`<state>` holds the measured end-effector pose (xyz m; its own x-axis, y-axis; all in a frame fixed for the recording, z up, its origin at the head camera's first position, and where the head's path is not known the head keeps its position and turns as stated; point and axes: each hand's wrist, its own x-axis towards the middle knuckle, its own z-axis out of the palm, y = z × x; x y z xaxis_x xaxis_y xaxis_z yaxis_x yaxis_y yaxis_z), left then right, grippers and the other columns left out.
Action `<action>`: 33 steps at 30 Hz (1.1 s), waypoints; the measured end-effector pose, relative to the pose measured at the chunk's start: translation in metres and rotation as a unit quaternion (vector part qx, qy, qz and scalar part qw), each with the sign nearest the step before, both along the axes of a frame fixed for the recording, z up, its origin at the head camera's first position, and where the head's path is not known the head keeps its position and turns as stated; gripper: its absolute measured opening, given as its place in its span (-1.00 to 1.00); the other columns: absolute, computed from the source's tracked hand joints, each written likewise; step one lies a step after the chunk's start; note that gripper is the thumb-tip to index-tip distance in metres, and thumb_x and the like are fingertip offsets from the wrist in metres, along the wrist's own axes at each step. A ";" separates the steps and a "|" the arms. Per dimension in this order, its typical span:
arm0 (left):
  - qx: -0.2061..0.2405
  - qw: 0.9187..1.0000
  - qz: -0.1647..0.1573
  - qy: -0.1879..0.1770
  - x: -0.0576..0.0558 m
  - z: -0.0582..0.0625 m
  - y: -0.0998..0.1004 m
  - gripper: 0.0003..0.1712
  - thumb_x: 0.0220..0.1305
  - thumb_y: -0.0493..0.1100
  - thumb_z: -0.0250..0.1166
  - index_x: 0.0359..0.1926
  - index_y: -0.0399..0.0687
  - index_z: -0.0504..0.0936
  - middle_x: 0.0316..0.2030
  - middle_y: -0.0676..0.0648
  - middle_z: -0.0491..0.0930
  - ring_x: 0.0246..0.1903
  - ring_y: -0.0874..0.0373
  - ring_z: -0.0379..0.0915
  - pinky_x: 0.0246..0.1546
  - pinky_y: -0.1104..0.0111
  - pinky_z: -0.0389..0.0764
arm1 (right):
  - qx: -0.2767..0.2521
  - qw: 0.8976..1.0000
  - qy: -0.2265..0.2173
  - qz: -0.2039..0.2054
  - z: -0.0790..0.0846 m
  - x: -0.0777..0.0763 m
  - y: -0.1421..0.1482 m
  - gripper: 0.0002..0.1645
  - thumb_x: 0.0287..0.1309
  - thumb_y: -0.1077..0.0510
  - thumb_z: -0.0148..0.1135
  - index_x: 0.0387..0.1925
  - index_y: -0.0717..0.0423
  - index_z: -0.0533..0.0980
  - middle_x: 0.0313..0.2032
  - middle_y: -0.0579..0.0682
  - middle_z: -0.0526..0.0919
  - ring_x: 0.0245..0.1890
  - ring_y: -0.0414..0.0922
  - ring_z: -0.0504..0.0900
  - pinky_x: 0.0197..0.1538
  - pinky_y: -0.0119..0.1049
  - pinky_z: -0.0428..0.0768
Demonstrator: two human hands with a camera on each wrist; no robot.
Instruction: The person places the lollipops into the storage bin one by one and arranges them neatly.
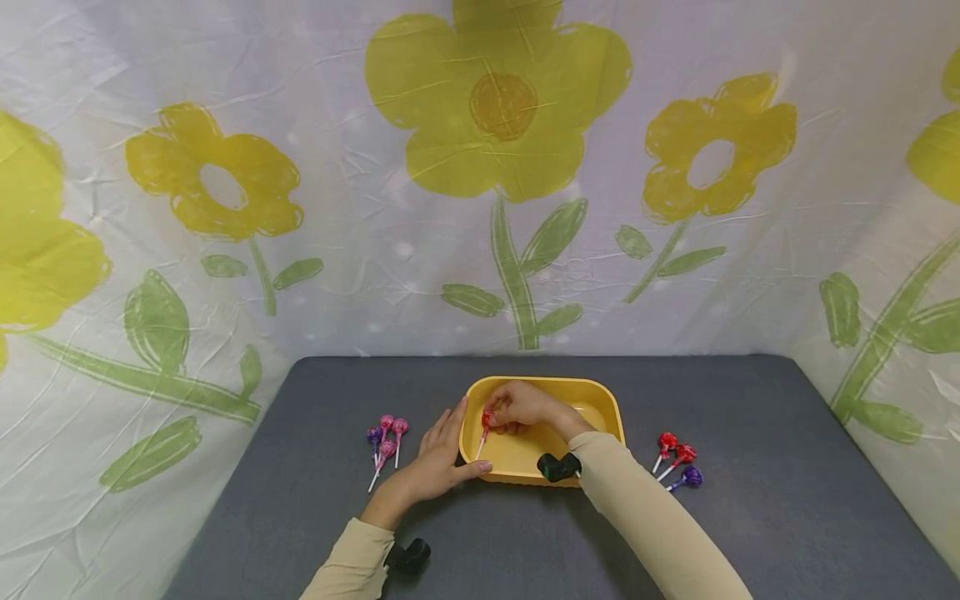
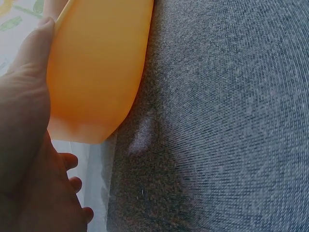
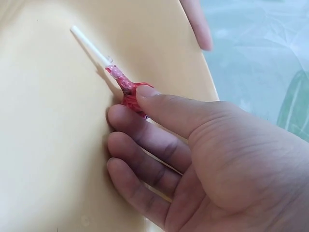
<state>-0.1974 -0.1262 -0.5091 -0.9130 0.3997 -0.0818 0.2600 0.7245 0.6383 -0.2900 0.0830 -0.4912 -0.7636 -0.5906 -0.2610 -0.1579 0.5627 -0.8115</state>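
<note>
A yellow rectangular tub sits near the far side of the table. Inside it, at the left end, my right hand pinches a red-wrapped lollipop by its head between thumb and forefinger. The white stick points away from the fingers and appears to lie at or just above the tub's floor. My left hand rests against the tub's near left corner, thumb on the front rim and the other fingers fairly straight along the left side. From the left wrist, the tub's outer wall shows beside the thumb.
Left of the tub lie several pink and purple lollipops in a cluster. Two red lollipops and a purple one lie to its right, beside my right sleeve. A flower-printed cloth hangs behind the dark table.
</note>
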 end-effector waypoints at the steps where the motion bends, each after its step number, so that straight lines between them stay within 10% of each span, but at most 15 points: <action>1: 0.000 1.000 0.000 0.000 0.000 0.000 0.000 0.28 0.20 0.30 0.32 0.59 0.03 -0.35 0.58 -0.22 -0.11 0.57 -0.26 -0.29 0.45 -0.31 -0.16 | -0.001 1.000 0.000 -0.001 0.000 0.000 0.000 -0.78 0.26 0.16 0.29 -0.09 0.14 0.63 -0.43 0.07 0.74 -0.61 -0.17 0.54 -0.49 -0.35 0.58; 33: -0.002 1.000 0.002 -0.006 -0.001 -0.001 0.000 0.28 0.20 0.33 0.30 0.59 0.07 -0.36 0.58 -0.21 -0.13 0.57 -0.26 -0.31 0.45 -0.33 -0.18 | -0.036 0.999 -0.025 -0.010 -0.001 -0.003 0.004 -0.66 0.27 0.18 0.24 0.06 0.16 0.60 -0.30 0.08 0.76 -0.51 -0.13 0.64 -0.37 -0.27 0.67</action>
